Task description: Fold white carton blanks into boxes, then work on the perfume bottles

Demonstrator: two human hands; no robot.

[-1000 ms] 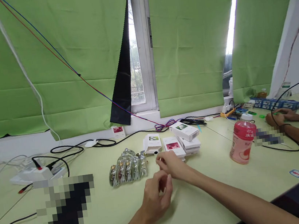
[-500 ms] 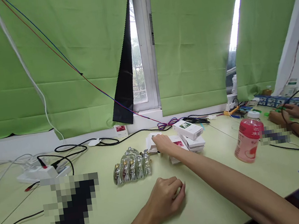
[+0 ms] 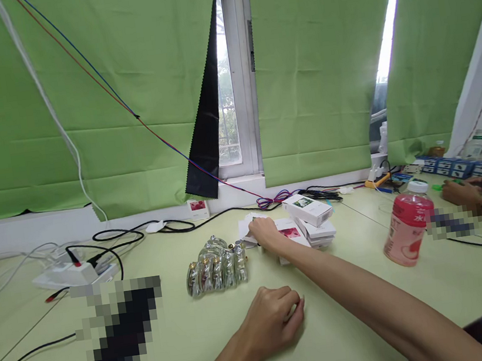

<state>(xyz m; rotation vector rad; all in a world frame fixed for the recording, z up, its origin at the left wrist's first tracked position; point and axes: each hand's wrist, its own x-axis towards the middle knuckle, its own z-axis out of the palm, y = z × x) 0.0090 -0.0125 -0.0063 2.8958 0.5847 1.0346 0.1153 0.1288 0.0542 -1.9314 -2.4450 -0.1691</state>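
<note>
My right hand [image 3: 268, 233] reaches forward across the table, its fingers closed at a small white cardboard box [image 3: 247, 227]; the fingertips are partly hidden behind the hand. Just right of it lies a pile of white boxes with printed pictures, the top box [image 3: 308, 209] tilted. Nearer to me, my left hand [image 3: 279, 319] rests on the table with curled fingers and nothing visible in them. Left of both hands, a cluster of shiny, clear-looking items with gold and silver tops [image 3: 217, 271] stands close together; their kind is unclear.
A pink drink bottle [image 3: 408, 226] stands to the right. Another person's hands [image 3: 462, 194] work at the far right. A power strip [image 3: 73, 270] with black cables lies left, beside a blurred dark object [image 3: 125, 332]. One small box [image 3: 198, 208] leans by the window wall.
The whole view has shifted slightly, so things appear a little further right. My right hand stays at the white box, and my left hand keeps its curled pose on the table.
</note>
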